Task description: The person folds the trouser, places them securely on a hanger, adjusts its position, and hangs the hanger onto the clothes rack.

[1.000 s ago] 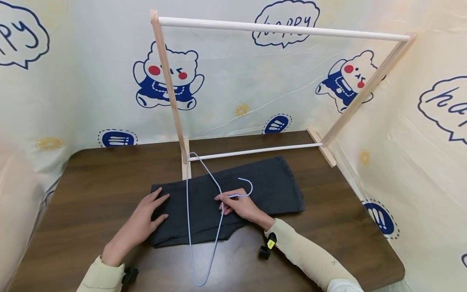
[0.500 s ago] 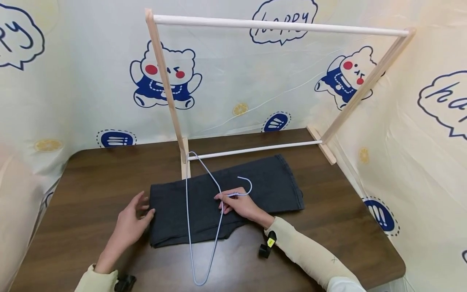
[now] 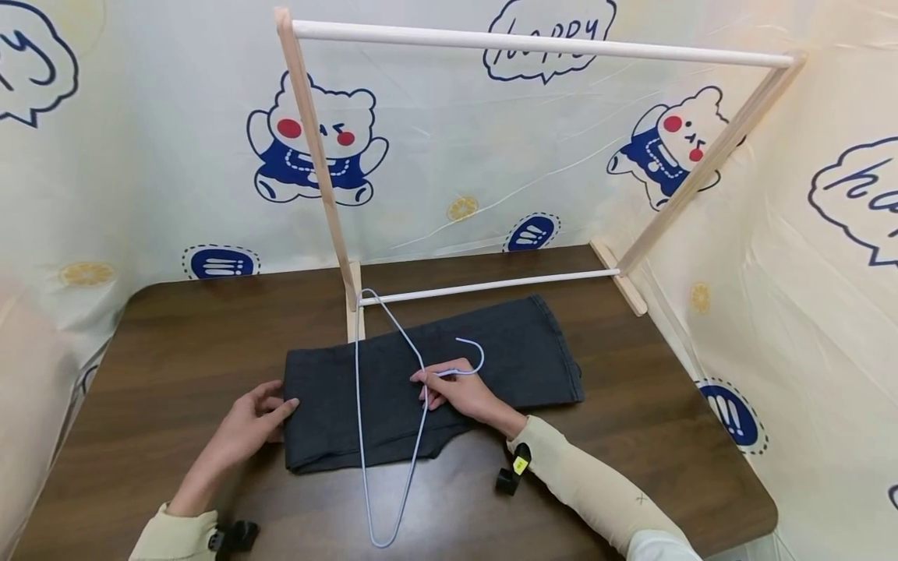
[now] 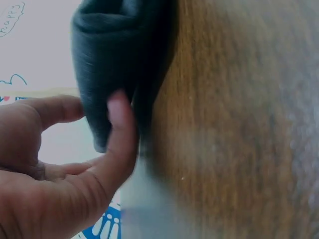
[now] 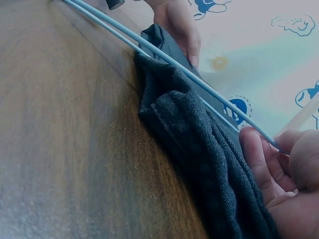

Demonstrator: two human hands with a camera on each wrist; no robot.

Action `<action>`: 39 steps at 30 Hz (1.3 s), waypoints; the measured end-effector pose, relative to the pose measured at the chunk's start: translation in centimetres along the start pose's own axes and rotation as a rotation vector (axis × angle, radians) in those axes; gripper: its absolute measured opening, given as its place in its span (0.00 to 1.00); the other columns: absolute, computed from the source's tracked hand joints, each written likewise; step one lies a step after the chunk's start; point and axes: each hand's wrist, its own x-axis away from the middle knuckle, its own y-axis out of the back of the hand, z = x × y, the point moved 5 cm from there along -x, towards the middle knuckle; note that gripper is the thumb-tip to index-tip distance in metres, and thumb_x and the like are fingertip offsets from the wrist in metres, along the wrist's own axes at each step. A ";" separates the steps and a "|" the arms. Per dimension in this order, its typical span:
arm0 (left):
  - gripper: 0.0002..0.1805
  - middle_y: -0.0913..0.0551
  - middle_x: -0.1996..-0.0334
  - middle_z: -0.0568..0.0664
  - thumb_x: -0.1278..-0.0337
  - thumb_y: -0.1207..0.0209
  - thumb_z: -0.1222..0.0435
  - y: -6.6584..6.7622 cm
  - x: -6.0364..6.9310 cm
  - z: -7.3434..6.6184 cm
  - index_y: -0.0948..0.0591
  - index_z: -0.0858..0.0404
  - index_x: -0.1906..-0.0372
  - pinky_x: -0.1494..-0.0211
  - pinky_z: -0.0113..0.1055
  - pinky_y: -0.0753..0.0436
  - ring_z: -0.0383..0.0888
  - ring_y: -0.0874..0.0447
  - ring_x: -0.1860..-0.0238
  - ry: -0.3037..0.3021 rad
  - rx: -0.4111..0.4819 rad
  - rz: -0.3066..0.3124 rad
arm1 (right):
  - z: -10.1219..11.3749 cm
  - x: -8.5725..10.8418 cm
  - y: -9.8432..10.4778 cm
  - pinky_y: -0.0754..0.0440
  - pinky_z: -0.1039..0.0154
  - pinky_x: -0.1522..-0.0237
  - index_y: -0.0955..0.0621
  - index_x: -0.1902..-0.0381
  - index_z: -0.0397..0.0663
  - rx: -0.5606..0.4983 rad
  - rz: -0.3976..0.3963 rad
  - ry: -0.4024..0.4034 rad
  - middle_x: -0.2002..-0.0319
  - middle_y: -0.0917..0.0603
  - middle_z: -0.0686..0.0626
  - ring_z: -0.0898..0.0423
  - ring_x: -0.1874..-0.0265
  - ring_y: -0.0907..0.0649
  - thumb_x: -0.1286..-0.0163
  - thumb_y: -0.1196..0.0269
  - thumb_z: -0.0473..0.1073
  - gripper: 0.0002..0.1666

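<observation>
A pair of dark trousers (image 3: pixel 491 343) lies folded lengthwise on the table. My left hand (image 3: pixel 249 425) is at their left end, thumb on top and fingers round the edge, pinching the cloth. In the left wrist view, thumb and fingers of that left hand (image 4: pixel 60 184) lie on either side of the folded cloth (image 4: pixel 109 59). With my right hand (image 3: pixel 459 389) I hold a pale lilac wire clothes hanger (image 3: pixel 361 405) near its neck, above the trousers. Its hook points right, and its long bar crosses over their left part. The right wrist view shows the hanger (image 5: pixel 174 62) over the cloth.
Behind the trousers stands a wooden clothes rack with a white top rail (image 3: pixel 533 45) and a lower white rail (image 3: pixel 491 287). Its left foot (image 3: pixel 355 323) reaches close to the trousers. The brown table (image 3: pixel 196 335) meets a printed cloth backdrop (image 3: pixel 435 140).
My left hand has lifted off the top of the trousers, drawn back left and closed on their left edge. The right hand and hanger have hardly moved.
</observation>
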 end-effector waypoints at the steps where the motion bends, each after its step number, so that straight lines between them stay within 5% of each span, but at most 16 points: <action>1: 0.39 0.18 0.51 0.70 0.23 0.46 0.58 0.0 -0.1 -0.1 0.47 0.82 0.26 0.62 0.37 0.11 0.47 0.12 0.65 -0.006 0.000 0.002 | 0.1 0.0 0.0 0.13 0.69 0.69 0.16 0.48 0.27 -0.004 0.001 0.001 0.69 0.13 0.35 0.64 0.75 0.15 0.21 0.43 0.37 0.16; 5: 0.37 0.15 0.58 0.63 0.25 0.43 0.57 -0.2 -0.1 -1.2 0.41 0.79 0.27 0.66 0.36 0.12 0.45 0.14 0.72 -0.042 0.012 -0.057 | 0.3 0.1 -0.1 0.14 0.70 0.69 0.17 0.48 0.26 -0.027 0.007 -0.001 0.69 0.13 0.31 0.64 0.75 0.15 0.21 0.43 0.37 0.17; 11: 0.33 0.19 0.60 0.61 0.31 0.37 0.58 -1.1 0.2 -4.6 0.33 0.71 0.30 0.72 0.39 0.13 0.43 0.16 0.78 -0.132 0.095 -0.181 | 0.2 -0.1 0.0 0.14 0.70 0.70 0.16 0.49 0.26 -0.040 -0.004 -0.003 0.70 0.13 0.32 0.64 0.76 0.15 0.21 0.43 0.36 0.16; 22: 0.26 0.25 0.64 0.58 0.36 0.35 0.71 -5.0 -0.5 -9.9 0.28 0.69 0.34 0.77 0.45 0.14 0.43 0.18 0.83 -0.271 0.247 -0.202 | 0.1 0.1 0.2 0.14 0.69 0.70 0.16 0.48 0.27 -0.029 -0.009 -0.003 0.72 0.12 0.45 0.64 0.76 0.15 0.21 0.43 0.37 0.17; 32: 0.25 0.26 0.68 0.58 0.38 0.36 0.76 -7.9 -1.8 -11.4 0.26 0.70 0.37 0.80 0.39 0.16 0.43 0.21 0.87 -0.348 0.246 -0.203 | 0.0 0.2 0.4 0.14 0.69 0.70 0.16 0.48 0.27 -0.042 -0.023 -0.016 0.71 0.12 0.44 0.64 0.76 0.15 0.21 0.44 0.37 0.17; 39: 0.26 0.26 0.69 0.57 0.40 0.36 0.77 -9.5 -2.7 -11.8 0.26 0.69 0.37 0.81 0.36 0.17 0.44 0.21 0.87 -0.333 0.226 -0.195 | 0.0 0.1 0.4 0.14 0.69 0.71 0.15 0.50 0.29 -0.045 -0.047 -0.022 0.73 0.13 0.47 0.64 0.77 0.16 0.21 0.44 0.37 0.16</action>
